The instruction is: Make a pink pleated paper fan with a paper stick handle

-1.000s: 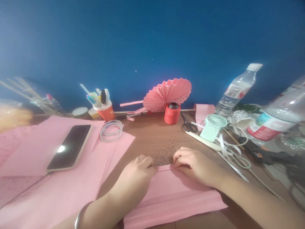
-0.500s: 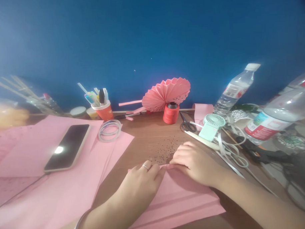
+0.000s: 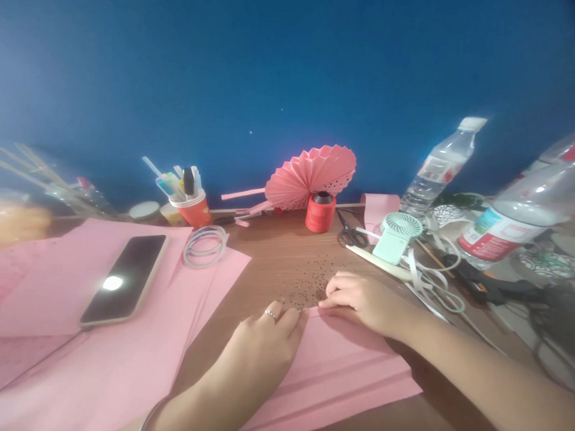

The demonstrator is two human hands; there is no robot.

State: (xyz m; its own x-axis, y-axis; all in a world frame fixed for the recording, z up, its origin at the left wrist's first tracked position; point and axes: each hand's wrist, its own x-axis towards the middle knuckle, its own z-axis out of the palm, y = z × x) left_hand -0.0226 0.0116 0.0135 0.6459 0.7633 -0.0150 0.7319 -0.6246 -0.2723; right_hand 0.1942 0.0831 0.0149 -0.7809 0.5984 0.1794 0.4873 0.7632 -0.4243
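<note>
A pink sheet of paper (image 3: 335,377) with several crosswise creases lies on the wooden table in front of me. Its far edge is pinched by my left hand (image 3: 266,345), which wears a ring, with the fingers curled over the fold. On the same edge, a little to the right, my right hand (image 3: 359,304) is closed with thumb and fingers on the paper. A small gap of folded edge shows between the two hands. Small dark specks (image 3: 309,287) are scattered on the table just beyond them.
Pink sheets (image 3: 146,371) with a phone (image 3: 124,281) on top lie left. At the back stand a cup of pens (image 3: 193,209), a pleated pink fan (image 3: 309,174) and a red spool (image 3: 321,214). Scissors (image 3: 352,235), a mint handheld fan (image 3: 396,237), cords and bottles (image 3: 500,233) are right.
Both hands stay on the far edge of the paper. The right hand's fingers have shifted slightly along the fold, and the view has moved a little.
</note>
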